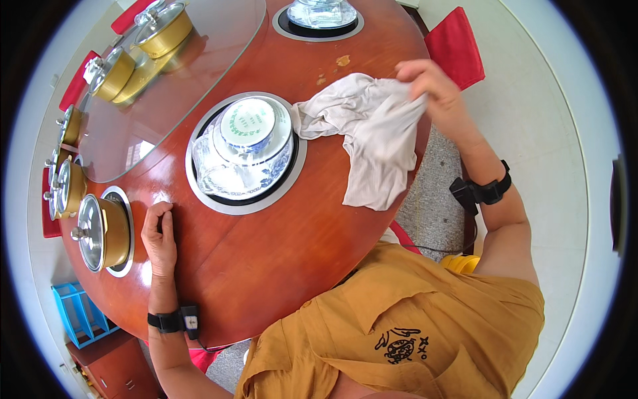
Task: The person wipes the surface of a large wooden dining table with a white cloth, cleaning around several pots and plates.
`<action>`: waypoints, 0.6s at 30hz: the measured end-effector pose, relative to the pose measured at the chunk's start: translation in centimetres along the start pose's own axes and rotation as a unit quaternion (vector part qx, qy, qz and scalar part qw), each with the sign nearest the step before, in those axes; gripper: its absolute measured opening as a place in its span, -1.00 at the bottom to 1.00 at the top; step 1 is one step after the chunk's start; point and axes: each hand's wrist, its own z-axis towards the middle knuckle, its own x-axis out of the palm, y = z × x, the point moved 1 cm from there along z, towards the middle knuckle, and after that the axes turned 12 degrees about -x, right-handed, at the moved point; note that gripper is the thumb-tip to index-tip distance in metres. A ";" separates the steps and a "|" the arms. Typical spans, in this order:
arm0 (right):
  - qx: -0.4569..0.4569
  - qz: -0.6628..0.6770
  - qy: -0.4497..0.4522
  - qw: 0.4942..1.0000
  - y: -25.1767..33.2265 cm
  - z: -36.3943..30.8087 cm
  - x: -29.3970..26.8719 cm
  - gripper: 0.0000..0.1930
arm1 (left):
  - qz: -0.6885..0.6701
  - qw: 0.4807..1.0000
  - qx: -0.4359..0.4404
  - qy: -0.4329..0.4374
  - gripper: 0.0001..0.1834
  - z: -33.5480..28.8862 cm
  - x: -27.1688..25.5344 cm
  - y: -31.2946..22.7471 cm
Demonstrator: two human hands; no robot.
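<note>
My right hand (432,86) pinches the upper right corner of a crumpled whitish cloth (375,133). The cloth lies loosely across the right part of the round wooden table (286,272), one fold touching the metal ring beside it. My left hand (159,236) rests on the tabletop at the left, its fingers curled in with nothing visible in them. Between my hands, a blue-and-white bowl (247,125) stands upside down on patterned plates (266,174), partly covered by clear plastic wrap. These sit in a ring-edged round inset (234,207).
Left of my left hand is a gold pot (114,233) with a glass lid. A glass turntable (169,110) carries more gold pots (166,41). Another wrapped dish set (322,14) stands at the far side. Red chairs (457,48) surround the table; a blue rack (78,316) is lower left.
</note>
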 end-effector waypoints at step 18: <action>0.284 -0.102 -0.018 0.953 -4.6 -12.6 -5.0 -0.56 | -0.006 1.000 -0.002 0.001 -0.88 0.1 0.2 -0.1</action>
